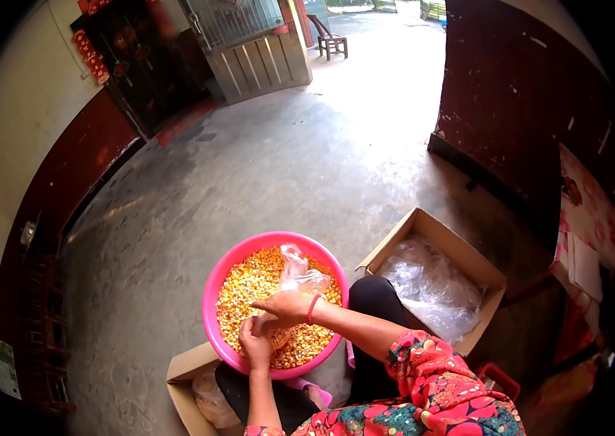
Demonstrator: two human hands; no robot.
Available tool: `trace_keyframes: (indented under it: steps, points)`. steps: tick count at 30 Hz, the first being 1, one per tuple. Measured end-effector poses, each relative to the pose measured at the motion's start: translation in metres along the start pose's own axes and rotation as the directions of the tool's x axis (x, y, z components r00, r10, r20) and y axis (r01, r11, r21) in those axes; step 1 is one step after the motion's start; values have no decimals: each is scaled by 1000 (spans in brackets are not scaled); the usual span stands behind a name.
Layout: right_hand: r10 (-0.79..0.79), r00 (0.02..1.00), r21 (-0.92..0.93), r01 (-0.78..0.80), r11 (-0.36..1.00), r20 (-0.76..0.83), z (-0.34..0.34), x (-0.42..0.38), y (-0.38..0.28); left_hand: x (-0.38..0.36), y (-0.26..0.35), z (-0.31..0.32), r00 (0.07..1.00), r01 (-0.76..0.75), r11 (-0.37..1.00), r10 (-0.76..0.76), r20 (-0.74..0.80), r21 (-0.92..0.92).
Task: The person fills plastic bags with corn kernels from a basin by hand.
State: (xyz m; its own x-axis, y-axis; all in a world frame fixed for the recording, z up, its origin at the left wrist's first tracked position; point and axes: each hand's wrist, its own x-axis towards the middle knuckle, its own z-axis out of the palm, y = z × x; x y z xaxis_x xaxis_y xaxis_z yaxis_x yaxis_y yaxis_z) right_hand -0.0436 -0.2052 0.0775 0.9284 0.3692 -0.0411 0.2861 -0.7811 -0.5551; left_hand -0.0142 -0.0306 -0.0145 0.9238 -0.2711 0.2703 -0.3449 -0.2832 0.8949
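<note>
A pink basin (213,330) full of yellow corn kernels (243,280) stands before me, between my knees. Over the kernels is a clear plastic bag (296,272); its loose upper part rises past my right hand, and a bulging lower part shows beneath. My right hand (287,307), with a red bracelet at the wrist, is closed around the bag's middle, its index finger pointing left. Just below it, my left hand (255,343) has its fingers bent together at the bag's side. The two hands nearly touch, and what lies inside the left fingers is partly hidden.
To the right, a cardboard box (495,280) holds clear plastic bags (431,283). Another cardboard box (180,370) at lower left contains a filled bag (213,400). A cloth-covered table (589,211) stands at right. Farther off are a metal door (260,69) and a chair (331,43).
</note>
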Motion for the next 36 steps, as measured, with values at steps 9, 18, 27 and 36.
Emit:
trace_keyframes:
  steps: [9, 18, 27, 36]
  points:
    - [-251, 925, 653, 4, 757, 286, -29, -9, 4, -4, 33, -1, 990, -143, 973, 140, 28, 182]
    - [-332, 936, 956, -18, 294, 120, -27, -9, -16, -7, -31, -10, 972, -228, 955, 211, 106, 188]
    - [-117, 970, 284, 177, 942, -214, 8, 9, 16, -6, 21, 0, 984, 153, 944, -118, 134, -291]
    - [-100, 973, 519, 195, 832, -206, -35, -12, 11, -9, 10, 3, 998, -63, 991, 61, -17, -117]
